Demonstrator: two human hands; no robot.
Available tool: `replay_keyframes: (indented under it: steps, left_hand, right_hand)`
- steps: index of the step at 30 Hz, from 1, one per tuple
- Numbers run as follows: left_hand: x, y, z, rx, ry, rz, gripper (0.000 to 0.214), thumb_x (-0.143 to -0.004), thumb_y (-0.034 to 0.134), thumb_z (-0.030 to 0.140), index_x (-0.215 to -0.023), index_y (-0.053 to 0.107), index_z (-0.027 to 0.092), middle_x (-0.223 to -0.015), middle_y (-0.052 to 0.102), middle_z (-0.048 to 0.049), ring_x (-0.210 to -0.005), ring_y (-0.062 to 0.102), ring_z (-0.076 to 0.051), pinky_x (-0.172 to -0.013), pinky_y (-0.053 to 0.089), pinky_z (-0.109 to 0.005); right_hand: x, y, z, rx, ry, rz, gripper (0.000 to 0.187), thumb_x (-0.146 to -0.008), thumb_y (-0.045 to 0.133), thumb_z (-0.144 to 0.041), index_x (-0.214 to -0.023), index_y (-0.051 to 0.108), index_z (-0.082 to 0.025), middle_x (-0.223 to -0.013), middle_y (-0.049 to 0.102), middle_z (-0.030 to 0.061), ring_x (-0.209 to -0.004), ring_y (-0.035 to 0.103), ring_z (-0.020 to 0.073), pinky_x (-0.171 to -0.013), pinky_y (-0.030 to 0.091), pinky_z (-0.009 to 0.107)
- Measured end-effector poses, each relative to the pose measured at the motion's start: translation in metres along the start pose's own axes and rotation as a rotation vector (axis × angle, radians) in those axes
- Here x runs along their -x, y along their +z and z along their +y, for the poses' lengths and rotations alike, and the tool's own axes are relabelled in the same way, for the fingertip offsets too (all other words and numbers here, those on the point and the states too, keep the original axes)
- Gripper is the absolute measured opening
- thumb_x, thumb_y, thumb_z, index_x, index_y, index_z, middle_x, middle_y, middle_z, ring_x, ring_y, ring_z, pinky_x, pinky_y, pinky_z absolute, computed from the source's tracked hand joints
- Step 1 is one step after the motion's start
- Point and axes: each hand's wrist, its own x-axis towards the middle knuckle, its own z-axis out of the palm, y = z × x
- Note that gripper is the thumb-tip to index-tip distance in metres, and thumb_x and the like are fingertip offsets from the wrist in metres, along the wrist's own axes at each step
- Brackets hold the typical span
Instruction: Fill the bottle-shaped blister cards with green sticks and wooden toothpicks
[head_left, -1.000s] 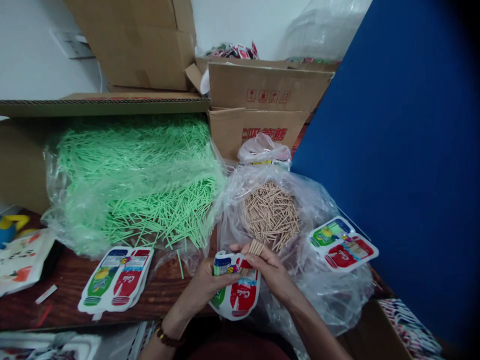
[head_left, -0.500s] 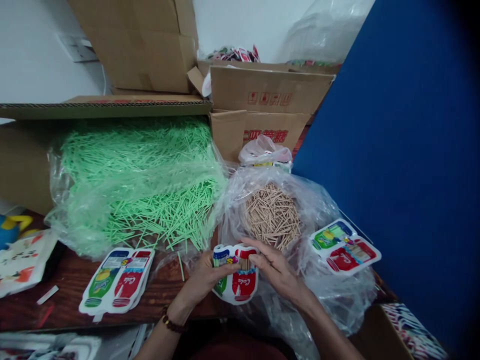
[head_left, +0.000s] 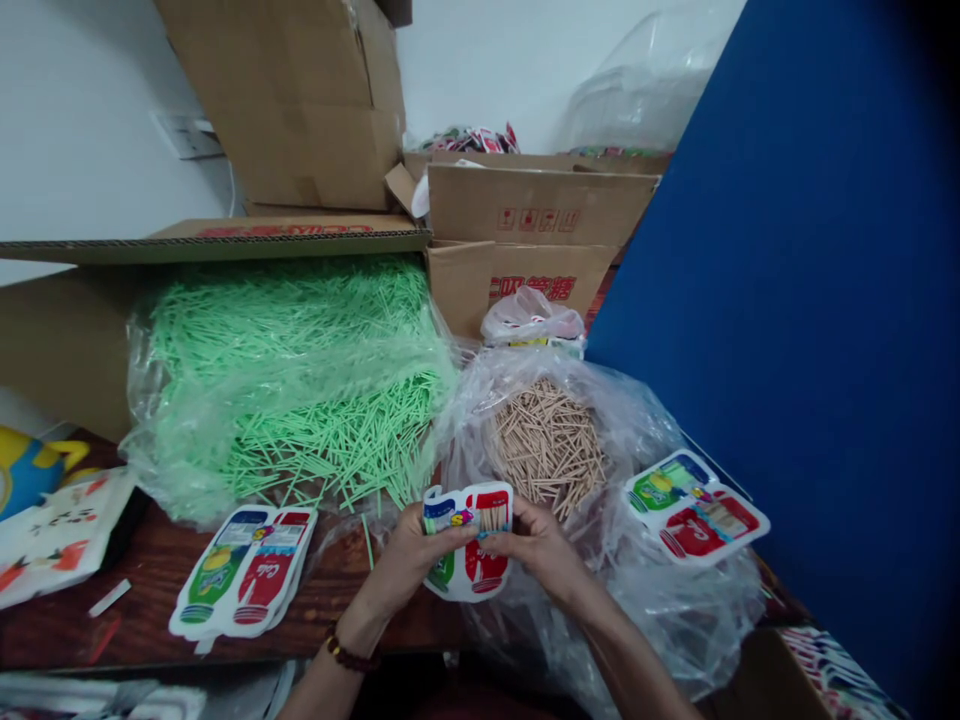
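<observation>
Both of my hands hold one bottle-printed packet (head_left: 469, 540) upright over the table's front edge. My left hand (head_left: 409, 555) grips its left side, the green half. My right hand (head_left: 538, 545) pinches its right side, the red half, where a small bunch of tan sticks shows at the packet's top. Just behind the packet lies an open clear bag of tan wooden sticks (head_left: 551, 445). Left of it, a big clear bag spills green sticks (head_left: 300, 380) toward my hands.
A stack of flat packets (head_left: 244, 570) lies on the dark wooden table (head_left: 150, 610) at the left, another stack (head_left: 694, 508) rests on the plastic at the right. Cardboard boxes (head_left: 525, 225) line the back. A blue panel (head_left: 787, 300) walls the right side.
My right hand, which held a bunch of tan sticks above the packet, has pushed them down into its top. The packet has been lifted a little and turned more upright.
</observation>
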Motion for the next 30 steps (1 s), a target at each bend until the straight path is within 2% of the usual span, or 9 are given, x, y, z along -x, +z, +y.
replay_keyframes:
  steps: [5,10,15,20,26,30]
  left_hand:
    - [0.005,0.0,0.005,0.029,-0.012,-0.018,0.022,-0.066,0.08,0.023,-0.082,0.067,0.013,-0.071,0.072,-0.0015,-0.06,0.064,-0.014,-0.06,0.052,-0.024]
    - [0.014,0.005,0.011,0.042,0.067,-0.029,0.017,-0.072,0.076,0.025,-0.082,0.069,0.013,-0.073,0.073,-0.0023,-0.062,0.064,-0.014,-0.062,0.052,-0.025]
    - [0.023,0.008,0.015,-0.011,0.063,-0.057,0.02,-0.068,0.079,0.025,-0.081,0.069,0.012,-0.072,0.072,-0.0019,-0.061,0.062,-0.013,-0.061,0.051,-0.023]
    - [0.035,0.012,0.018,-0.04,0.146,-0.029,0.018,-0.07,0.077,0.026,-0.079,0.069,0.012,-0.069,0.071,-0.002,-0.06,0.062,-0.014,-0.06,0.05,-0.025]
    - [0.047,0.015,0.014,-0.001,0.205,0.025,0.018,-0.069,0.077,0.025,-0.078,0.069,0.012,-0.071,0.071,-0.0024,-0.061,0.062,-0.014,-0.06,0.05,-0.024]
    - [0.054,0.016,0.013,-0.03,0.173,-0.016,0.024,-0.065,0.08,0.024,-0.08,0.069,0.01,-0.071,0.071,-0.0033,-0.061,0.062,-0.015,-0.06,0.05,-0.025]
  right_hand:
    - [-0.001,0.007,-0.008,-0.016,-0.015,0.049,0.029,-0.064,0.08,-0.022,-0.09,0.069,-0.019,-0.081,0.072,-0.0012,-0.07,0.065,0.0144,-0.068,0.051,0.026]
    - [0.007,0.012,-0.017,-0.054,-0.003,-0.001,0.032,-0.066,0.078,-0.025,-0.096,0.069,-0.018,-0.087,0.073,0.002,-0.075,0.067,0.0174,-0.075,0.051,0.031]
    - [0.015,0.017,-0.017,-0.047,-0.082,0.031,0.032,-0.064,0.079,-0.027,-0.094,0.069,-0.019,-0.085,0.073,0.0021,-0.076,0.067,0.0186,-0.076,0.051,0.032]
    - [0.025,0.025,-0.019,-0.073,-0.107,-0.008,0.035,-0.067,0.078,-0.027,-0.1,0.069,-0.02,-0.091,0.073,0.0031,-0.08,0.067,0.0202,-0.078,0.05,0.033]
    - [0.034,0.027,-0.018,-0.022,-0.121,-0.009,0.028,-0.065,0.079,-0.029,-0.09,0.07,-0.018,-0.084,0.073,0.0022,-0.076,0.065,0.0185,-0.077,0.049,0.031]
    - [0.042,0.028,-0.013,0.008,-0.159,0.005,0.024,-0.065,0.079,-0.028,-0.084,0.069,-0.017,-0.081,0.072,0.0016,-0.074,0.064,0.0168,-0.072,0.048,0.028]
